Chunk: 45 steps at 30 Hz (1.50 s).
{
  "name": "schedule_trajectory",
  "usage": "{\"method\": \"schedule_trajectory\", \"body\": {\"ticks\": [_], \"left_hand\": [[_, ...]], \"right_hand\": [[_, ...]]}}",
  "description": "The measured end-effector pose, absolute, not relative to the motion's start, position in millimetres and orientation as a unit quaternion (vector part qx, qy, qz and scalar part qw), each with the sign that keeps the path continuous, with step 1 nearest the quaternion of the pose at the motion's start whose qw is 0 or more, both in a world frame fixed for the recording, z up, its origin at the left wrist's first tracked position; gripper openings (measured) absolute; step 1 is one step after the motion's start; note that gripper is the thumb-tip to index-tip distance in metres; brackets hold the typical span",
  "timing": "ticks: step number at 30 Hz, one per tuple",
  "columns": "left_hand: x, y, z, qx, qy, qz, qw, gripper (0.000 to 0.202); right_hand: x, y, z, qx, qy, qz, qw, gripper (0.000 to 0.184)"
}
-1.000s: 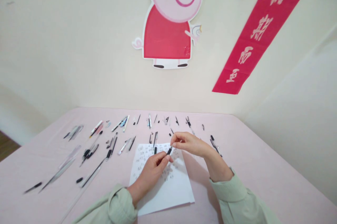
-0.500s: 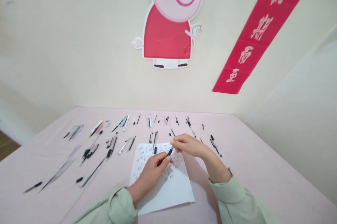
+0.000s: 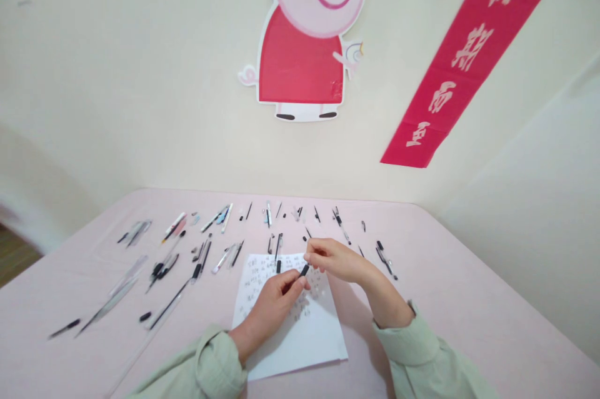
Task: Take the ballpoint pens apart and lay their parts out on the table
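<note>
Above a handwritten sheet of paper, both hands meet at one pen with a black grip section. My left hand is closed around its lower part, thumb on top. At the upper end, the fingertips of my right hand pinch together on the pen, and the part between them is mostly hidden. Just left of the fingers, another pen with a black end lies over the top edge of the sheet.
Dismantled pens, refills and caps lie in rows on the pink tablecloth. Near the left are a black cap and a long clear tube. A black pen lies to the right. Behind the table rises a wall with a pig cutout.
The whole view has shifted slightly to the right. Both hands keep nearly the same place and hold on the pen.
</note>
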<state>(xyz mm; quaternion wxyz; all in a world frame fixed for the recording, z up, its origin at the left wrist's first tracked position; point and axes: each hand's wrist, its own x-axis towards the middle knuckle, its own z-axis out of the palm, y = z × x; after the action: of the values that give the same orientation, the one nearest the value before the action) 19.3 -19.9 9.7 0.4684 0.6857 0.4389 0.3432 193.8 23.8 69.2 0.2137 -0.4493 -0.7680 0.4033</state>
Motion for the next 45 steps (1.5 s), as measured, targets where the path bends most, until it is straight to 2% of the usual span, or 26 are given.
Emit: {"method": "schedule_trajectory", "body": {"ticks": [4, 9, 14, 18, 22, 27, 33, 37, 40, 42, 45], "left_hand": [[19, -20, 7, 0.688, 0.44, 0.338, 0.468, 0.042], [19, -20, 9, 0.686, 0.433, 0.339, 0.477, 0.042], [19, -20, 12, 0.686, 0.438, 0.339, 0.472, 0.04], [19, -20, 12, 0.686, 0.438, 0.338, 0.473, 0.039], [19, -20, 13, 0.684, 0.436, 0.34, 0.475, 0.038], [20, -19, 11, 0.686, 0.43, 0.343, 0.477, 0.036], [20, -18, 7, 0.691, 0.43, 0.342, 0.469, 0.034], [20, -16, 3, 0.668, 0.451, 0.361, 0.469, 0.035], [20, -14, 1, 0.636, 0.465, 0.376, 0.488, 0.038], [19, -13, 0, 0.621, 0.467, 0.379, 0.502, 0.039], [19, -12, 0, 0.617, 0.465, 0.388, 0.502, 0.039]], "right_hand": [[193, 24, 70, -0.49, -0.759, 0.381, 0.196, 0.044], [195, 21, 75, -0.448, -0.747, 0.44, 0.218, 0.024], [196, 23, 69, -0.481, -0.76, 0.393, 0.191, 0.039], [196, 23, 68, -0.45, -0.769, 0.408, 0.202, 0.025], [194, 22, 71, -0.47, -0.768, 0.391, 0.189, 0.033], [194, 22, 74, -0.448, -0.755, 0.437, 0.196, 0.031], [192, 23, 67, -0.453, -0.773, 0.391, 0.207, 0.034], [190, 25, 64, -0.489, -0.747, 0.382, 0.237, 0.025], [193, 23, 73, -0.535, -0.737, 0.297, 0.288, 0.02], [194, 18, 80, -0.542, -0.745, 0.241, 0.306, 0.023], [188, 5, 79, -0.488, -0.791, 0.236, 0.283, 0.033]]}}
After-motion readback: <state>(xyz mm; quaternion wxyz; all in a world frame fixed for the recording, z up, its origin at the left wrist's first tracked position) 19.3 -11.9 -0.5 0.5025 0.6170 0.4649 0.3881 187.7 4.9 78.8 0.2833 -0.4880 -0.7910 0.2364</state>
